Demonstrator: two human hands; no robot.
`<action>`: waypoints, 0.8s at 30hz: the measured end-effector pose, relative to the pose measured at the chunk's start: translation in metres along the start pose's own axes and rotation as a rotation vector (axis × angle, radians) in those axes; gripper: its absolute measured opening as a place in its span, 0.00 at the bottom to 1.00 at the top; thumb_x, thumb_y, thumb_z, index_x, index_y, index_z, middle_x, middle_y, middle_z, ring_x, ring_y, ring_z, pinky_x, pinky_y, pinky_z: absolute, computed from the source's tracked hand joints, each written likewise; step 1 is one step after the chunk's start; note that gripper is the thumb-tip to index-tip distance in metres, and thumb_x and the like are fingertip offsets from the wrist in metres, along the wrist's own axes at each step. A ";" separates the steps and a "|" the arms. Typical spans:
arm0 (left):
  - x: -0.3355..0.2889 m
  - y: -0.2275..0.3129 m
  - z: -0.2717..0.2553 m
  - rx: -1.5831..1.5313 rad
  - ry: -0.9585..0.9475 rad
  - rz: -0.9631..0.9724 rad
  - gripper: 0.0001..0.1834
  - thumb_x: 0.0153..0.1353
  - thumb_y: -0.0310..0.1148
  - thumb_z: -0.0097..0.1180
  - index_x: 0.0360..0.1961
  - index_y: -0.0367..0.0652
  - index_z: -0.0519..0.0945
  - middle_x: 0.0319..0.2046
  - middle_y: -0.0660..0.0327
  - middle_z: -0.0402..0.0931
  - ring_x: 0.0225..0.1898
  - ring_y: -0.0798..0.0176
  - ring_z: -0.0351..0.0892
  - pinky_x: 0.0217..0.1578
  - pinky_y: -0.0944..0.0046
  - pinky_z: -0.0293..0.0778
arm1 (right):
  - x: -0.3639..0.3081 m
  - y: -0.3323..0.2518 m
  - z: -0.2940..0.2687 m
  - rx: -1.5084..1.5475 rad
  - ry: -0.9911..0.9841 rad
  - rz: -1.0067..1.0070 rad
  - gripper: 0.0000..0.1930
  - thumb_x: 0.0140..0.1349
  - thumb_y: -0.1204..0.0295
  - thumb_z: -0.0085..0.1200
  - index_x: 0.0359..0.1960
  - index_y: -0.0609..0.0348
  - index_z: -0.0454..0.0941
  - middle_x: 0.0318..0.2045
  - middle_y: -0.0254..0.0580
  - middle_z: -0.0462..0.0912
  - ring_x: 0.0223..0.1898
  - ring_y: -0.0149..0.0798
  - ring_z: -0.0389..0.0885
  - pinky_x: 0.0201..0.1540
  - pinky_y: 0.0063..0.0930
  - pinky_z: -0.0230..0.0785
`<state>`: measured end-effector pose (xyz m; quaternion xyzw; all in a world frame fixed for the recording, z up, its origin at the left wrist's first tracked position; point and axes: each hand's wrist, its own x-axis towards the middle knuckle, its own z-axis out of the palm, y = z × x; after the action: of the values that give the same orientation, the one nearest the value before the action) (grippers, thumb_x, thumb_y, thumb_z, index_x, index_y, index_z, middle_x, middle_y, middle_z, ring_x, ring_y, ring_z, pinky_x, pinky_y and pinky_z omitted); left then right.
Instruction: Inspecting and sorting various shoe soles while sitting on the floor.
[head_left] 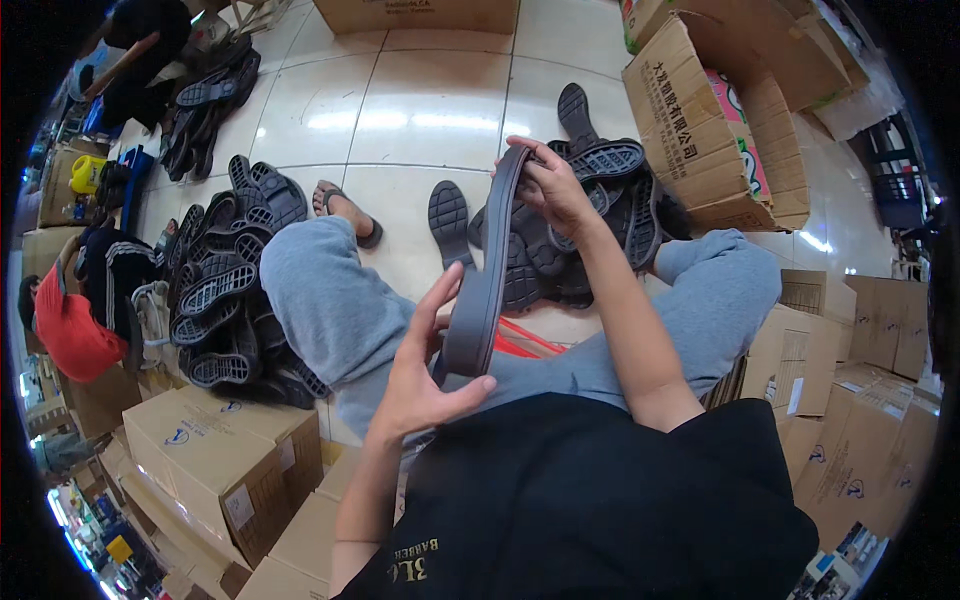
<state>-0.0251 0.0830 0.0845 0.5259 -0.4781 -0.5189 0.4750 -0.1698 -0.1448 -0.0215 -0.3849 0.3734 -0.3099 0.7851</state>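
You are sitting low over a floor point(430, 110) of glossy pale tiles that mirror the ceiling lights, in a room crowded with cardboard boxes. At the far left another person in a red top point(65, 325) is cut off by the rim, and the shelves behind them are too bent and blurred to read. Just beside your left knee lies a heap of dark rubber soles point(225, 300), treads up, with closed brown boxes point(215, 450) in front of it below. Your sandalled foot point(345, 212) rests on the tiles beyond that knee. Your left hand point(425, 375) pinches the near end of a grey shoe sole point(487, 275), thumb underneath and fingers spread loosely along its edge; you hold the sole edge-on, so its face is hard to make out. Your right hand point(555, 190) grips the far end, fingers curled over the tip. The sole stretches between both hands above your lap. Behind it a second pile of soles point(590, 230) sits between your legs, partly hidden by your right forearm. To the right stands an open torn box point(715, 125), and more stacked boxes point(860, 400) run down the right rim.
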 end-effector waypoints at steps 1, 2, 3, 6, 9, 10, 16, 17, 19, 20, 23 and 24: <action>0.001 0.003 -0.004 0.005 0.013 -0.016 0.51 0.41 0.29 0.65 0.66 0.44 0.51 0.56 0.53 0.63 0.47 0.63 0.70 0.50 0.64 0.66 | 0.001 0.008 -0.003 -0.033 -0.022 0.064 0.17 0.62 0.73 0.43 0.54 0.54 0.68 0.43 0.39 0.77 0.43 0.33 0.78 0.40 0.25 0.74; 0.004 0.009 -0.007 -0.112 0.036 -0.037 0.51 0.40 0.29 0.66 0.66 0.44 0.51 0.55 0.54 0.64 0.47 0.64 0.70 0.50 0.64 0.66 | 0.001 0.013 -0.004 -0.027 -0.030 0.079 0.17 0.62 0.73 0.43 0.54 0.54 0.68 0.43 0.39 0.77 0.43 0.33 0.78 0.40 0.25 0.74; 0.008 0.013 -0.010 -0.230 0.060 -0.055 0.51 0.40 0.30 0.67 0.66 0.44 0.52 0.53 0.55 0.65 0.47 0.64 0.71 0.50 0.65 0.66 | 0.001 0.019 -0.004 -0.107 -0.050 0.158 0.17 0.62 0.71 0.41 0.53 0.54 0.68 0.41 0.38 0.77 0.38 0.31 0.78 0.35 0.24 0.74; 0.014 0.016 -0.018 -0.551 0.321 -0.122 0.42 0.50 0.49 0.61 0.61 0.42 0.58 0.45 0.53 0.72 0.33 0.62 0.79 0.24 0.70 0.76 | -0.003 0.030 0.002 -0.200 -0.111 0.306 0.19 0.61 0.66 0.38 0.53 0.54 0.69 0.35 0.37 0.78 0.28 0.30 0.77 0.25 0.24 0.71; 0.013 0.001 -0.045 -0.665 0.465 -0.178 0.41 0.56 0.67 0.39 0.52 0.37 0.68 0.36 0.52 0.78 0.27 0.60 0.81 0.18 0.70 0.75 | -0.008 0.027 0.015 -0.257 -0.138 0.375 0.22 0.59 0.63 0.36 0.54 0.54 0.70 0.21 0.36 0.77 0.12 0.28 0.68 0.12 0.24 0.61; 0.013 0.001 -0.050 -0.737 0.531 -0.194 0.42 0.56 0.68 0.37 0.49 0.37 0.69 0.34 0.53 0.78 0.26 0.61 0.81 0.18 0.70 0.74 | -0.009 0.022 0.013 -0.212 -0.185 0.403 0.23 0.58 0.63 0.36 0.54 0.54 0.70 0.18 0.35 0.76 0.10 0.28 0.65 0.11 0.24 0.60; 0.001 0.006 -0.070 -0.938 0.756 -0.236 0.40 0.53 0.69 0.42 0.40 0.38 0.78 0.30 0.55 0.80 0.25 0.58 0.79 0.18 0.71 0.73 | -0.008 0.008 0.035 -0.059 -0.217 0.459 0.25 0.59 0.62 0.34 0.55 0.59 0.69 0.10 0.30 0.68 0.06 0.24 0.58 0.08 0.17 0.52; -0.004 0.009 -0.074 -0.952 0.819 -0.243 0.39 0.53 0.69 0.44 0.40 0.39 0.77 0.30 0.55 0.80 0.25 0.58 0.79 0.20 0.70 0.74 | -0.008 0.007 0.045 -0.064 -0.237 0.453 0.24 0.60 0.61 0.33 0.55 0.58 0.69 0.10 0.29 0.68 0.06 0.24 0.59 0.09 0.17 0.53; -0.019 0.014 -0.081 -0.950 0.931 -0.223 0.38 0.52 0.68 0.46 0.40 0.40 0.77 0.30 0.55 0.80 0.24 0.57 0.79 0.21 0.69 0.74 | -0.008 0.010 0.063 -0.067 -0.263 0.458 0.22 0.65 0.59 0.34 0.56 0.53 0.69 0.11 0.29 0.65 0.07 0.25 0.59 0.10 0.18 0.55; -0.023 0.012 -0.083 -0.954 0.971 -0.169 0.40 0.51 0.69 0.44 0.42 0.39 0.76 0.31 0.54 0.79 0.26 0.57 0.79 0.24 0.67 0.76 | -0.014 0.001 0.072 -0.106 -0.241 0.451 0.22 0.66 0.57 0.35 0.58 0.51 0.67 0.13 0.29 0.65 0.08 0.25 0.59 0.11 0.18 0.54; -0.041 0.007 -0.101 -1.104 1.013 0.098 0.36 0.49 0.66 0.51 0.41 0.42 0.76 0.32 0.54 0.79 0.29 0.53 0.79 0.29 0.65 0.77 | -0.013 0.003 0.044 -0.157 -0.184 0.379 0.24 0.64 0.52 0.40 0.57 0.53 0.68 0.18 0.28 0.67 0.15 0.24 0.64 0.17 0.20 0.57; -0.050 0.004 -0.114 -1.079 1.055 0.199 0.36 0.49 0.66 0.52 0.42 0.40 0.75 0.32 0.53 0.78 0.30 0.53 0.79 0.30 0.64 0.78 | -0.012 0.006 0.034 -0.160 -0.157 0.359 0.25 0.64 0.52 0.40 0.57 0.53 0.67 0.18 0.27 0.67 0.15 0.24 0.64 0.17 0.20 0.57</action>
<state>0.0891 0.1331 0.0938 0.3535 0.0871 -0.3154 0.8763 -0.1466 -0.1198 -0.0076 -0.3962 0.3974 -0.1033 0.8212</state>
